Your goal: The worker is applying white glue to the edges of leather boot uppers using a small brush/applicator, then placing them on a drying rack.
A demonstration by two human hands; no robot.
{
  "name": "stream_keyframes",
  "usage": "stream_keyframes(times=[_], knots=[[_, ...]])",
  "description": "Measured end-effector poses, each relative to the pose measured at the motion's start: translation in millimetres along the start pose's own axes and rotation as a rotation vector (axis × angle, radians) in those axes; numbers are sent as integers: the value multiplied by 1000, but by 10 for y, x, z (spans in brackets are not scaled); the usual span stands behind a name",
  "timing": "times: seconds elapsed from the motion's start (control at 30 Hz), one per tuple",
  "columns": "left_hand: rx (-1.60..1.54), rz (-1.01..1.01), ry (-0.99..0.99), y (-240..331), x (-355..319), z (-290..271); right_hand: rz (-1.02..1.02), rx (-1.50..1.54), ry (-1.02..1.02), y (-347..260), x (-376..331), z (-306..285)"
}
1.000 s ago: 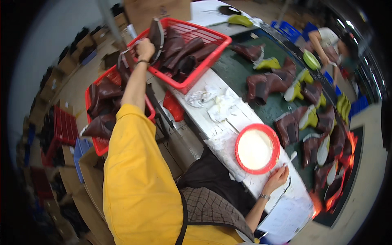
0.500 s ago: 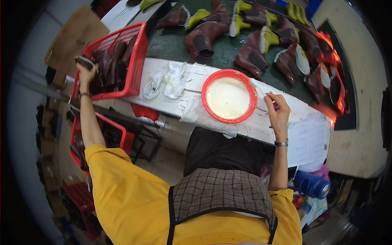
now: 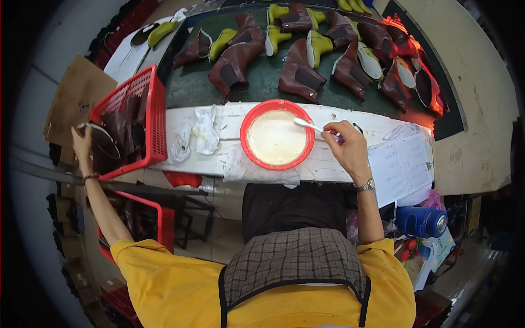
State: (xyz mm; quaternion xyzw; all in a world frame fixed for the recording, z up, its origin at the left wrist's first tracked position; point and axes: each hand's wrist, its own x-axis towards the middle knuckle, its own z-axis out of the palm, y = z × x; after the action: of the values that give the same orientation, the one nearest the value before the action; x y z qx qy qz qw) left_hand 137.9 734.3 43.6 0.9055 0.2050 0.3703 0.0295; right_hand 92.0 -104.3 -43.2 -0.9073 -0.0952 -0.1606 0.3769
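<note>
My left hand (image 3: 82, 143) reaches far out to the left and grips a dark brown boot (image 3: 104, 141) at the edge of a red basket (image 3: 156, 109) that holds several more boots. My right hand (image 3: 345, 146) holds a small white brush (image 3: 310, 126) whose tip lies over a round red bowl (image 3: 277, 135) of pale glue on the white bench (image 3: 328, 164). The bowl sits directly in front of me.
Several brown boots (image 3: 298, 68) with yellow-green lasts lie on the dark belt (image 3: 191, 85) beyond the bench. Crumpled white rags (image 3: 199, 134) lie left of the bowl. A paper sheet (image 3: 402, 167) lies at the right, a blue bottle (image 3: 421, 221) below it. A second red basket (image 3: 158, 218) sits under the bench.
The view has swung so the bench is now straight ahead. My left hand has come to the near edge of the basket with a boot. My right hand has brought the brush over the bowl.
</note>
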Motion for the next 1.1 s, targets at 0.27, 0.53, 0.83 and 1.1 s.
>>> stream_keyframes(times=[0.27,0.53,0.83,1.1], knots=[[412,-538,-135,-472,-737,725,49,-33,98,113,-242,-202],[329,-174,470,347,-333,-884,125,-33,147,268,-184,-401],[-367,218,-218,2712,-1621,-1558,-49,-172,-138,-12,257,117],[-352,319,-737,3388,-2345,-281,-242,-600,-330,-150,271,340]])
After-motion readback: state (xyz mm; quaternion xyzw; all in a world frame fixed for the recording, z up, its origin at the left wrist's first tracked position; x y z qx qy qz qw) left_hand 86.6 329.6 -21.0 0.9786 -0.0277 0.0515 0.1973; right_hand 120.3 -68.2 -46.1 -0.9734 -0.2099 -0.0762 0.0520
